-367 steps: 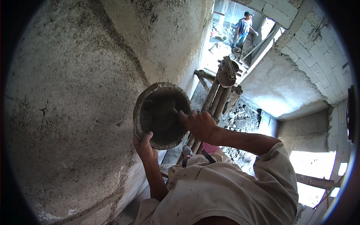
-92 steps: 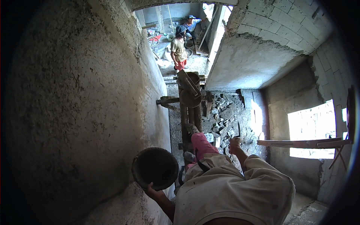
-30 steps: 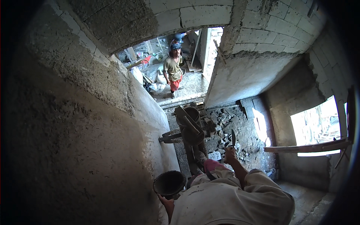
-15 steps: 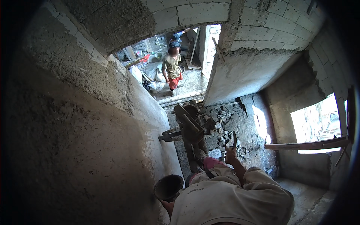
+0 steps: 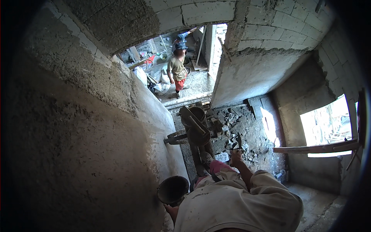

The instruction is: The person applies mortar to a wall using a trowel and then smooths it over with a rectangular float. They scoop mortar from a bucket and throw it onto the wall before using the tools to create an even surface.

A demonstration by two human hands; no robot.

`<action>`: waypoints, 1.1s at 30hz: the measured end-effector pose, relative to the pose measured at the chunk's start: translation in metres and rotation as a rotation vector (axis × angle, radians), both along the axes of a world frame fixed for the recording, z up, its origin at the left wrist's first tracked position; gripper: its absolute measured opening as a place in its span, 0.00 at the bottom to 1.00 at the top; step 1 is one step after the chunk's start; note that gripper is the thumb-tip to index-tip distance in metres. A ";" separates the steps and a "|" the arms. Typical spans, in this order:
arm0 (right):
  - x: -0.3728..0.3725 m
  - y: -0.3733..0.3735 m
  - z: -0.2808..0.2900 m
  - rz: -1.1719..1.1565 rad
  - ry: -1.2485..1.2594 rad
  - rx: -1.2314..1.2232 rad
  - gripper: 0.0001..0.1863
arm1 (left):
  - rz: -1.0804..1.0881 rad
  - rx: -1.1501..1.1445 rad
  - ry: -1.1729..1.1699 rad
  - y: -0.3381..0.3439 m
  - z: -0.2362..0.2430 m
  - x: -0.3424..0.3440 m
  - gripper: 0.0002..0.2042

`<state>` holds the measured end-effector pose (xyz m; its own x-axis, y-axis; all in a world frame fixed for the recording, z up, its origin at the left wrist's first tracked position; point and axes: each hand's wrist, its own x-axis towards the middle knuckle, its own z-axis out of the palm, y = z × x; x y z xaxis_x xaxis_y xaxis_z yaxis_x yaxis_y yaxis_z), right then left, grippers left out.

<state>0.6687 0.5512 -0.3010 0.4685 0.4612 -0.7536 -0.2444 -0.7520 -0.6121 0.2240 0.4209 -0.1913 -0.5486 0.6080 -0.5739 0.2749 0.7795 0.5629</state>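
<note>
At my left side, close to the plastered wall [image 5: 116,154], is a round black rubber bucket [image 5: 173,187]. My left hand [image 5: 172,211] is closed on its near edge, and the fingers are partly hidden beneath it. Out in front, my right hand [image 5: 236,157] is wrapped round the handle of a trowel [image 5: 238,141]. The dark blade points away from me and touches nothing that I can see. Beyond my legs, black buckets [image 5: 198,136] and a board [image 5: 195,120] rest on a wooden support.
Broken rubble [image 5: 232,120] covers the floor ahead and to the right. A long timber [image 5: 317,149] crosses before the window opening on the right. Through the doorway stands a person [image 5: 178,71] in a tan shirt and red shorts, with another person's blue sleeve behind.
My right hand has shifted slightly left, and the trowel blade has turned. The bucket at my left has risen a little in the picture.
</note>
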 end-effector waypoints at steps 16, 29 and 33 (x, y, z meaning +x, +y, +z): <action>0.017 -0.024 -0.048 0.000 -0.097 0.212 0.20 | 0.218 0.097 -0.233 -0.008 -0.019 0.005 0.45; 0.007 -0.021 -0.031 0.198 -0.082 -0.009 0.25 | 0.342 0.168 -0.324 -0.007 0.002 0.008 0.42; 0.018 -0.031 -0.045 0.262 -0.108 0.086 0.23 | 0.302 0.160 -0.312 0.001 0.009 0.016 0.40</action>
